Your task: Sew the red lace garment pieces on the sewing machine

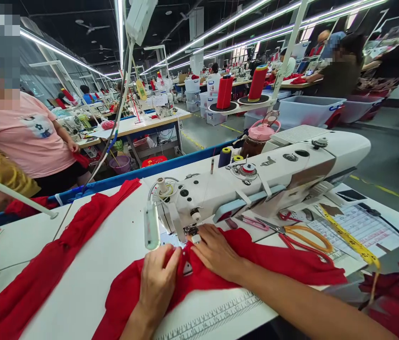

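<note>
1. Red cloth point(277, 264) lies on the white table point(89, 264) under both hands, by the needle point(192, 231).
2. Left hand point(158, 281) pinches a fold of it, at 7 o'clock from the needle.
3. Right hand point(216, 250) lies flat and wide on it, at 4 o'clock.

Matt red cloth point(273, 262) lies on a smooth white table point(89, 278) beside the glossy sewing machine point(263, 182).

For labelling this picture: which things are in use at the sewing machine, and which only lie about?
In use: left hand, right hand, red fabric, sewing machine.
Lying about: orange scissors, yellow tape measure, pink-lidded jar, long red strip.
</note>
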`<state>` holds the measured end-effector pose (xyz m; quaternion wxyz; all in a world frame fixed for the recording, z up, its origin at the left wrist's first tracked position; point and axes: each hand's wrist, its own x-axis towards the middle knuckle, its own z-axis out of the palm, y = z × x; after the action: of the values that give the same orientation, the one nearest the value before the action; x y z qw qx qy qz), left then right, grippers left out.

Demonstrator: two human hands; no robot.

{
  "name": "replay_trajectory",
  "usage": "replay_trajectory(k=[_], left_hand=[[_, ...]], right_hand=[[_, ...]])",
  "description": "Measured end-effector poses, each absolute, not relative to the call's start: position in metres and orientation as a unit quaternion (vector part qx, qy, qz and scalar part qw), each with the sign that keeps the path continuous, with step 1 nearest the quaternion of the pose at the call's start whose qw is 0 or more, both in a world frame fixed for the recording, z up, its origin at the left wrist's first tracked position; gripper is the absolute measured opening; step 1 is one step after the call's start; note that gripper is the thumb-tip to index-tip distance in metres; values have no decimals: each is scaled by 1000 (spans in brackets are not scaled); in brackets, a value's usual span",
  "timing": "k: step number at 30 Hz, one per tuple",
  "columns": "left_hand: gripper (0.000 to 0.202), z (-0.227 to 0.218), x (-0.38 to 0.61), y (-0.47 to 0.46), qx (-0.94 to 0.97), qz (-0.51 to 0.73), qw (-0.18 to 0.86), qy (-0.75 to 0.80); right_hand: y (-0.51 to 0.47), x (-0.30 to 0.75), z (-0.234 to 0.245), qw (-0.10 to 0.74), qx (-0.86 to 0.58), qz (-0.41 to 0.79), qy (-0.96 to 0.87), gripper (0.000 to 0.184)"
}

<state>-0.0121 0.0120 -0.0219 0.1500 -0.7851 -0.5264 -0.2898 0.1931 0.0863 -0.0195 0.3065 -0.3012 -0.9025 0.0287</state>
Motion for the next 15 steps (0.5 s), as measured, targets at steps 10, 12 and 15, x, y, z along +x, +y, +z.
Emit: replay_trajectory(k=[10, 12, 15], left_hand=[[31, -28, -9, 0, -827, -227, 107, -504], [30, -30, -10, -6, -816, -229, 102, -521], [44, -35, -13, -13, -789, -235, 110, -557]], right_hand=[[70, 195, -7, 264, -210, 67, -939, 24], [68, 198, -9, 260, -230, 78, -935, 37], [67, 206, -11, 232, -262, 122, -929, 54]])
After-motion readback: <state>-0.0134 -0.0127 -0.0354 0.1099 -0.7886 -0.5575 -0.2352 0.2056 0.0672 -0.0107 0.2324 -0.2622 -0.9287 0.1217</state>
